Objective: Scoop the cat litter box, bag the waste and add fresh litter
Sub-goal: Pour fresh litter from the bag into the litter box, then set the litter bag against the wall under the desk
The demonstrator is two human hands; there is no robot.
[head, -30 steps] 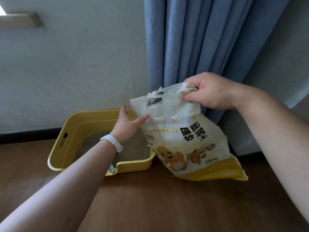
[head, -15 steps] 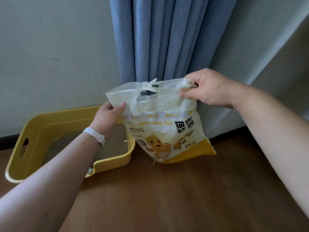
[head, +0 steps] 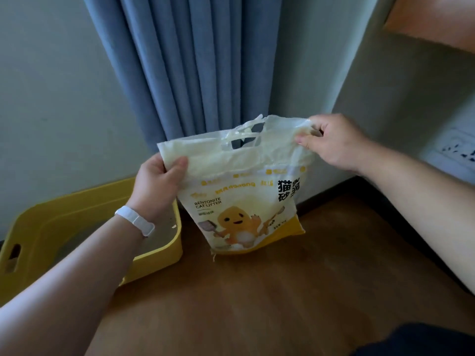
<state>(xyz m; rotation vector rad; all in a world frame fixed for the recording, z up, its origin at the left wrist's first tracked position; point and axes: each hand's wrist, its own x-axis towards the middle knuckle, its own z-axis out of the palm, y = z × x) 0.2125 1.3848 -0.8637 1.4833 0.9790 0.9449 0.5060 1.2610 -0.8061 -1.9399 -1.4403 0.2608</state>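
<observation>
Two bare hands hold a bag of cat litter [head: 239, 201] by its upper corners, and going from left to right the scene starts with the yellow litter box [head: 84, 209] at the left, set on the wood floor [head: 257, 304] against the pale wall [head: 51, 98]. An oval handle slot shows in the box's left end, and grey litter shows inside it near its right wall, partly hidden by the left forearm that crosses over the box. That arm wears a white wristband [head: 135, 220]. The left hand [head: 156, 186] pinches the bag's upper left corner, thumb on the near face and the fingers curled behind the plastic, so it is closed on the bag. The bag stands upright just to the right of the box, its yellow bottom edge at the floor, though whether it rests there or hangs just off the boards I cannot tell. Its near face carries the words BENTONITE CAT LITTER, a yellow cartoon figure and dark characters at the upper right; a cut-out handle sits in the top strip, which looks loose and crumpled. Behind it hangs a blue curtain [head: 192, 68], on the far side. The right hand [head: 331, 142] grips the upper right corner, fingers folded tight around bunched plastic. Far right, a white wall socket [head: 455, 147] is partly in view.
</observation>
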